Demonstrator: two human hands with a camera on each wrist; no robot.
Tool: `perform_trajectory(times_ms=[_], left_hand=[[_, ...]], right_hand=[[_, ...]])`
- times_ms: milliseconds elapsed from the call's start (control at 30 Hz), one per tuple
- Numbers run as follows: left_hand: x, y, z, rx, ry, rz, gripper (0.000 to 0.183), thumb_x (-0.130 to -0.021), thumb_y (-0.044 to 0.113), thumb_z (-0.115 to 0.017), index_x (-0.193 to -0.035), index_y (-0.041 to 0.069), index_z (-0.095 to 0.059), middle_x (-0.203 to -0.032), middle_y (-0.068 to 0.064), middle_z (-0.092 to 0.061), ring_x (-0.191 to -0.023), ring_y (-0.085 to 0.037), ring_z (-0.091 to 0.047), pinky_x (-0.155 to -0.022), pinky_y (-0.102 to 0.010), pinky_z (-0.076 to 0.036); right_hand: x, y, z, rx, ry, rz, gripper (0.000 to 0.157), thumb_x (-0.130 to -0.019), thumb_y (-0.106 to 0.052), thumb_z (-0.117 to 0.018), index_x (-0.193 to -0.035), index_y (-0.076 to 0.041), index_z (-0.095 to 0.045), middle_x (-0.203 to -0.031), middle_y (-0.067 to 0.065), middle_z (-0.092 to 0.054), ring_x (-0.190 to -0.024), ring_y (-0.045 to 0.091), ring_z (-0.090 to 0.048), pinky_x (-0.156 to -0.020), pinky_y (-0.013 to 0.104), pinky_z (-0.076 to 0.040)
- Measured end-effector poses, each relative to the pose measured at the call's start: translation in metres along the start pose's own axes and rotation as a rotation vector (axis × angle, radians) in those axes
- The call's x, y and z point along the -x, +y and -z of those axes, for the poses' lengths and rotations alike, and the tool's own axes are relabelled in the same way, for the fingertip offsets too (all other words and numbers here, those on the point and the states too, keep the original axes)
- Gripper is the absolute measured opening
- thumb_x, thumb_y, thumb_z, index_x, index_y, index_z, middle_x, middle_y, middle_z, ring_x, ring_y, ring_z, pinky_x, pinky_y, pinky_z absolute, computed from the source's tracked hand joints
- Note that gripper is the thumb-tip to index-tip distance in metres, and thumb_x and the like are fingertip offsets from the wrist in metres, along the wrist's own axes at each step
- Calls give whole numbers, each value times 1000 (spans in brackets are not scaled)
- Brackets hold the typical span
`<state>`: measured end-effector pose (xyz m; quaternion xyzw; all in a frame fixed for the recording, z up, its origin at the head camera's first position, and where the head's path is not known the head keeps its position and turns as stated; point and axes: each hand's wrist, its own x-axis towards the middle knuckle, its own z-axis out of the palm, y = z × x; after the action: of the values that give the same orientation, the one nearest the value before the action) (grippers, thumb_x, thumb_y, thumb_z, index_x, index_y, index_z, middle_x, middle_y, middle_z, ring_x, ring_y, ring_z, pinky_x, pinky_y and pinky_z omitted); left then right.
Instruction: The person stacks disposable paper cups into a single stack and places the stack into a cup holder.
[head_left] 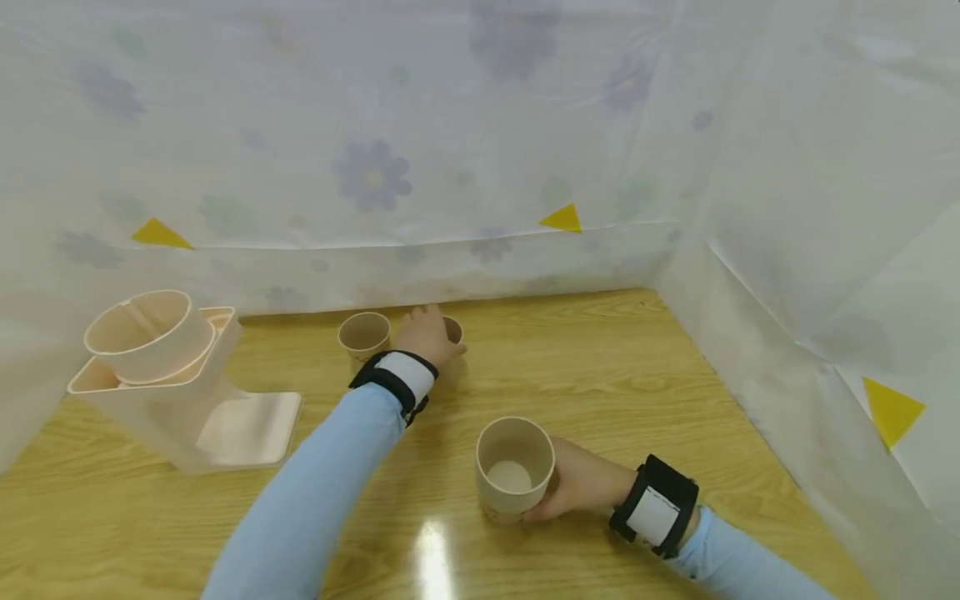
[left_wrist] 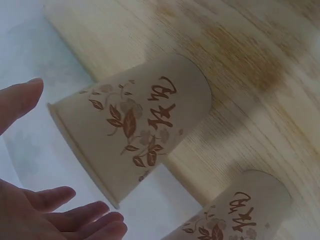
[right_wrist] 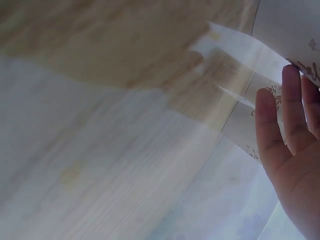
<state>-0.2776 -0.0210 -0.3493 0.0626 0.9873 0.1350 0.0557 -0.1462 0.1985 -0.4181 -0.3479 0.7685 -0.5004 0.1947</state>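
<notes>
My left hand (head_left: 426, 335) reaches over a paper cup (head_left: 454, 330) at the back of the table. In the left wrist view, thumb and fingers are spread on either side of the rim of this cup (left_wrist: 135, 125), which has brown leaves and writing. Just left of it stands a second paper cup (head_left: 363, 332). Nearer the front, my right hand (head_left: 581, 479) holds a third paper cup (head_left: 497, 492) upright by its right side, thumb toward the front. The right wrist view shows fingertips at the wall of that cup (right_wrist: 287, 27).
A cream plastic stand (head_left: 251, 429) with a flat base and a round bowl (head_left: 150, 333) on top occupies the left side. Flowered white sheeting (head_left: 465, 150) rises behind the wooden table (head_left: 585, 358) and along its right edge, with yellow triangles stuck on it.
</notes>
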Motion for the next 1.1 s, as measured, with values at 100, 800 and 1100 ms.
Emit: perform_trajectory(times_ms=[100,800,1100], left_hand=[[-2,-4,-1,40,0,24,80,-80,40,-66,-136,-9,-37,-131,-28,-51,-121,-41,-46,-103,-47,-43],[89,24,104,401,-17,-353,89,-78,29,-69,-149,6,-21,-142,-16,-46,-114,-26,-51,-91,-42,-49],[139,47,113,366,-77,-605,83,-70,22,-72,-142,4,-35,-127,-8,-58,-108,-17,-54,-91,-35,-49]], right_hand=[[0,0,-1,2,-4,-16,80,-66,-18,-82,-135,-8,-43,-131,13,-55,-120,20,-49,-104,53,-35],[-2,-1,5,23,-6,-6,79,-67,-20,-81,-134,-6,-44,-130,14,-56,-119,19,-50,-103,55,-36],[0,1,7,19,-58,88,66,-73,-19,-77,-130,-6,-45,-123,17,-58,-113,15,-53,-102,42,-42]])
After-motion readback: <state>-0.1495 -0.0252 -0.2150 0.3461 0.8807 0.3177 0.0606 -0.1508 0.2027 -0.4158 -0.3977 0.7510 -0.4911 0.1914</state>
